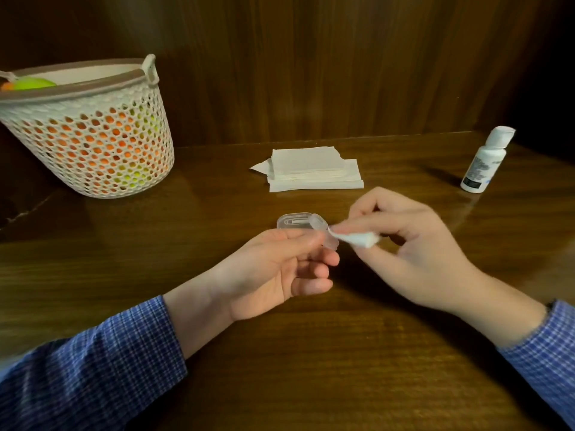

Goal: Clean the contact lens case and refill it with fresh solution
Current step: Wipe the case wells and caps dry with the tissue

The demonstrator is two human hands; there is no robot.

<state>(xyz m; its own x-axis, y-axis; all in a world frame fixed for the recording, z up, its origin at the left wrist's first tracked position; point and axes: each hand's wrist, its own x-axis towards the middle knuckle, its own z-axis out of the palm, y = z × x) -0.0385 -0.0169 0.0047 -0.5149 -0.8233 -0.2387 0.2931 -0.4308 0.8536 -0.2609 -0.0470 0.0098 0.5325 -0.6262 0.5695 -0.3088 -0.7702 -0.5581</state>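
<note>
The left hand (280,265) held the clear contact lens case (311,228) just above the wooden table (311,368), thumb and forefinger pinching its near end while the other fingers curled loosely beneath. The case appeared open, its transparent lid tilted up behind the fingertips, though the clear plastic made the wells hard to read. The right hand (413,253) pinched a small twisted wad of tissue (357,239) between thumb and fingers, its tip touching the case's right edge. Beyond the case lay a stack of folded tissues (311,169), and to the right of the case, well apart from it, stood the white solution bottle (485,161) with its cap on. To the far left of the case sat a perforated basket (90,135) holding orange and green things. Judging by this, the cleaning was in hand: the case was being wiped or dried. Whether both wells were finished could not be told. The refill looked wholly undone, the bottle untouched and closed, and closing the case would come after.
</note>
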